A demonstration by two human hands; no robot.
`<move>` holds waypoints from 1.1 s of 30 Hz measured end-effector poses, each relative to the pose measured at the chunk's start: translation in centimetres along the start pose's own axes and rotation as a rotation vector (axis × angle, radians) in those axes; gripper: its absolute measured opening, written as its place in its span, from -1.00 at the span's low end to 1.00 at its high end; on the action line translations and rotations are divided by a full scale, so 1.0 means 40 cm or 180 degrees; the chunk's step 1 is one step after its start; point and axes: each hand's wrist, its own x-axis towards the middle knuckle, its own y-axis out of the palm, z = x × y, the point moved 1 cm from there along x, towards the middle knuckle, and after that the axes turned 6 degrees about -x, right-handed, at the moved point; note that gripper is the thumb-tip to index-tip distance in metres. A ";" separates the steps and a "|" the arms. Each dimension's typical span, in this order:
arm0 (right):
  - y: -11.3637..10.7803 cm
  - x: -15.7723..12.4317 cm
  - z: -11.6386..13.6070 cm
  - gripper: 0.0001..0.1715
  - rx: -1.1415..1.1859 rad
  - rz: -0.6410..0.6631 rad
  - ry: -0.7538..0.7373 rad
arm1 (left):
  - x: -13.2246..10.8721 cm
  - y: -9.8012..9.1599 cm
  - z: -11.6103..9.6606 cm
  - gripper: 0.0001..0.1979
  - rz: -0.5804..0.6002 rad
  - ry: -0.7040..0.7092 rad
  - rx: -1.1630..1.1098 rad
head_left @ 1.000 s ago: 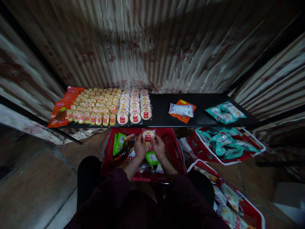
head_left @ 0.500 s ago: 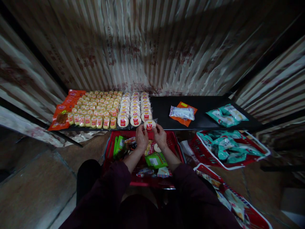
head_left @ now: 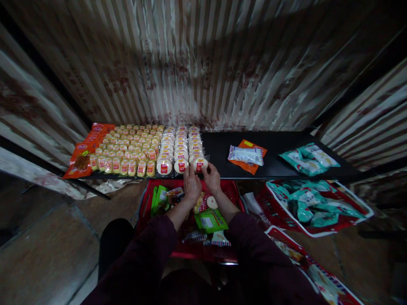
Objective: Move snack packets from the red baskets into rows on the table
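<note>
Left hand: the person's bare left hand [head_left: 192,185] has its fingers close together at the lower left edge of the round cake; can't tell if they're actually gripping
Right hand: the bare right hand [head_left: 212,178] has fingertips right at the other edge, also can't tell if it's pinching or just nudging
Round cake: the pale, disc-shaped cake in clear plastic with a red label [head_left: 200,164] sits at the front of the third row
What's new: half a second ago it was held up at the shelf edge, now it's down in line, so that row looks level with its neighbours
Shelf: long, flat, black board [head_left: 216,148]; small yellow wrapped cakes [head_left: 127,148] and shiny orange pouches [head_left: 83,152] further left, a white-and-blue sachet [head_left: 245,155] and teal plastic bags [head_left: 310,159] off right
Below: red plastic basket [head_left: 235,195] with a bright green packet [head_left: 210,221], partly hidden by the forearms
In the way: honestly just the second row, tight on the left
</note>
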 end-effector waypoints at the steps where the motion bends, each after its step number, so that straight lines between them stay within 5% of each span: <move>1: 0.002 0.001 -0.004 -0.39 -0.0046 -0.0017 -0.0003 | -0.002 0.003 0.002 -0.47 0.0007 0.0000 0.0015; 24: 0.026 0.001 -0.031 -0.49 -0.0789 -0.0105 -0.0376 | -0.023 0.029 0.063 -0.41 0.0712 0.0792 0.0512; 33: 0.041 0.008 -0.035 -0.55 -0.0751 -0.0160 -0.0238 | -0.005 0.029 0.063 -0.40 0.0889 0.0758 0.0480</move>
